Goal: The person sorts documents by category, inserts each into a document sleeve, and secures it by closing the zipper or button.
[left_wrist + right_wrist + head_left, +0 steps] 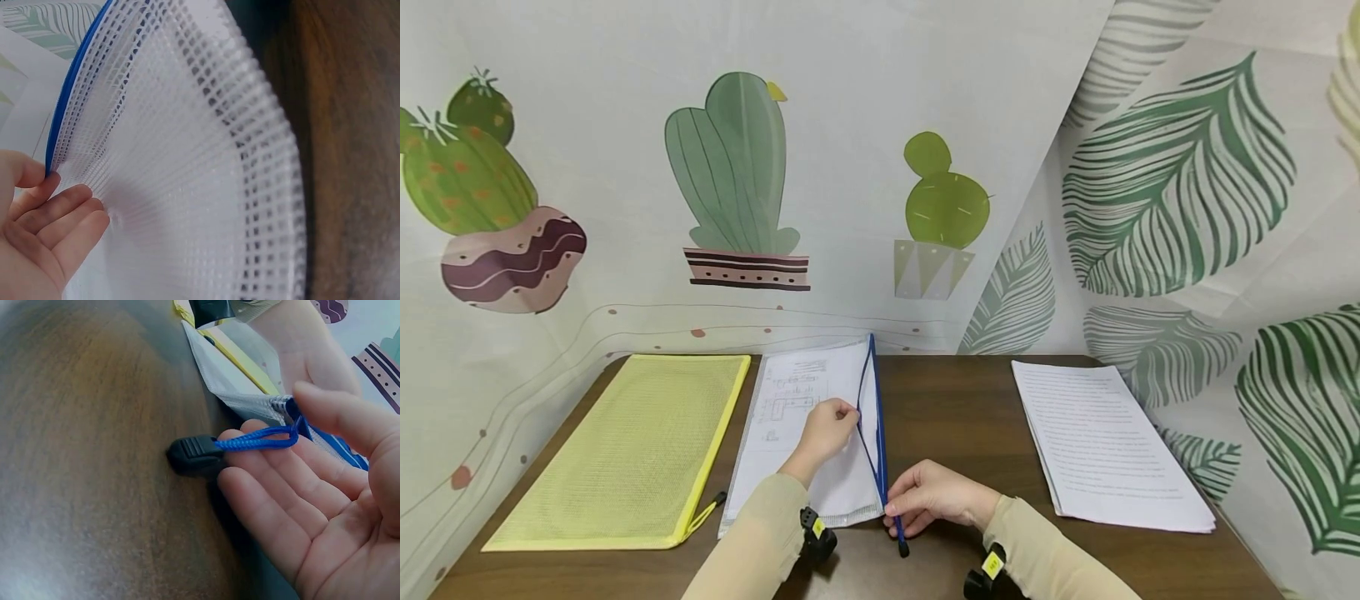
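A white mesh zipper pouch (842, 497) with a blue zipper (882, 442) along its right side lies in the middle of the table. Printed sheets (793, 400) show through it. My left hand (823, 435) pinches the blue-lined edge of its opening between thumb and index finger, and the mesh bows out in the left wrist view. At the near right corner, my right hand (936, 498) pinches the zipper's end between thumb and fingers. A blue cord loop (256, 439) with a black pull tab (197, 455) hangs from that end, across the fingers.
Left of the pouch lies a yellow mesh zipper pouch (617, 450), its cord pull (703, 517) pointing at the white one. A stack of printed paper (1108, 450) rests on the right of the brown table (958, 400). A patterned cloth (850, 167) hangs behind.
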`<state>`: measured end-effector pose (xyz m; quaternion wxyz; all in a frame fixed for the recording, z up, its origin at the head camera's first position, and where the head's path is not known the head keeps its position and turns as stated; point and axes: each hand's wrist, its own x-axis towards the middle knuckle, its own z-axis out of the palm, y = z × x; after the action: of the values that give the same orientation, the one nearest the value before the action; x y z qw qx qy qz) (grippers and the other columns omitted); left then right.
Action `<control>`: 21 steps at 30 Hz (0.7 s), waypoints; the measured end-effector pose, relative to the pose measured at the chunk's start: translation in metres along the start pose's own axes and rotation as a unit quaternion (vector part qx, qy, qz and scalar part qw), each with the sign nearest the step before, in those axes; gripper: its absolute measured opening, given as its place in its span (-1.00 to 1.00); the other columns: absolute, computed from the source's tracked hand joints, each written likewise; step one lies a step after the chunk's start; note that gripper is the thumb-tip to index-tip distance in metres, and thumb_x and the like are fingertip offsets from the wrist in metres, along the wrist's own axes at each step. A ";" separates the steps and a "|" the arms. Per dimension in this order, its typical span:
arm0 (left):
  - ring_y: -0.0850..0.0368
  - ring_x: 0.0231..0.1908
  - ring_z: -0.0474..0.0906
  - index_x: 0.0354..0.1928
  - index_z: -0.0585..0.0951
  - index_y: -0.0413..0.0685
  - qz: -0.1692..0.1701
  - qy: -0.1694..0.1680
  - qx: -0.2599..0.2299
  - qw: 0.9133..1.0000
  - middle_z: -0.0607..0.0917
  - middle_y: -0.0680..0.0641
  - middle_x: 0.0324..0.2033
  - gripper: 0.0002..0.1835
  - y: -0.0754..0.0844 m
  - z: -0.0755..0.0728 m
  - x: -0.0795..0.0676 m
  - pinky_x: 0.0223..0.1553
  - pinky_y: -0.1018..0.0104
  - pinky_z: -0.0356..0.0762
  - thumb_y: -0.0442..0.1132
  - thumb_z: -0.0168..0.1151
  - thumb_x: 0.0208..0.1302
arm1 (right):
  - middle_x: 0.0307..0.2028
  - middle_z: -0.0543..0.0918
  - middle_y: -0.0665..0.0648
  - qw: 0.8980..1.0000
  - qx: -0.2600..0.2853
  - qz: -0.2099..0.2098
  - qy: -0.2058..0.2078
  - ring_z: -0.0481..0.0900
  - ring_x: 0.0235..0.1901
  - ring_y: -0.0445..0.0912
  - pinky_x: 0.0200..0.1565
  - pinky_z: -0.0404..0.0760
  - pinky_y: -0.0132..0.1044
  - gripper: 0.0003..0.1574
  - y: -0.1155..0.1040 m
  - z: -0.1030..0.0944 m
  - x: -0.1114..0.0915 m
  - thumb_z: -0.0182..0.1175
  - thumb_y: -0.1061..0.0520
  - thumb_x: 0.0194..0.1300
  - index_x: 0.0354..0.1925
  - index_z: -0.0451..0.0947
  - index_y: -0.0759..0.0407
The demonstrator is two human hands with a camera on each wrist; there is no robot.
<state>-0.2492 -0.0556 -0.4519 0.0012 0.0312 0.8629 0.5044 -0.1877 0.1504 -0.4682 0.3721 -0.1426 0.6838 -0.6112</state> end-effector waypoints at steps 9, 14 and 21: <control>0.17 -0.51 0.48 -0.30 0.60 -0.22 0.008 -0.013 0.020 1.000 0.63 -0.08 -0.45 -0.82 -0.006 0.001 0.000 -0.51 0.37 0.46 -0.25 0.06 0.27 | -0.58 0.67 0.07 0.999 -0.045 0.008 0.021 0.64 -0.57 -0.16 -0.54 0.63 -0.36 -0.68 0.002 0.000 -0.003 0.25 0.17 0.16 -0.29 0.59 0.49; 0.15 -0.43 0.52 -0.25 0.60 -0.21 0.023 -0.023 0.043 0.999 0.65 -0.10 -0.38 -0.81 -0.007 0.002 0.000 -0.41 0.33 0.51 -0.23 0.08 0.28 | -0.59 0.66 0.07 0.997 -0.071 0.013 0.035 0.62 -0.60 -0.17 -0.56 0.62 -0.37 -0.75 0.001 0.001 -0.005 0.24 0.19 0.16 -0.34 0.61 0.44; -0.12 -0.03 0.58 -0.02 0.55 -0.25 0.050 -0.069 0.103 0.991 0.67 -0.22 -0.10 -0.59 -0.007 0.003 -0.004 0.05 0.02 0.50 -0.08 0.20 0.21 | -0.59 0.66 0.09 0.995 -0.091 0.014 0.046 0.61 -0.62 -0.18 -0.57 0.61 -0.38 -0.80 -0.001 0.001 -0.007 0.24 0.24 0.14 -0.36 0.62 0.42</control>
<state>-0.2453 -0.0567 -0.4592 0.0319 0.1093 0.9056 0.4086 -0.1824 0.1545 -0.4647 0.3345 -0.1382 0.7551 -0.5467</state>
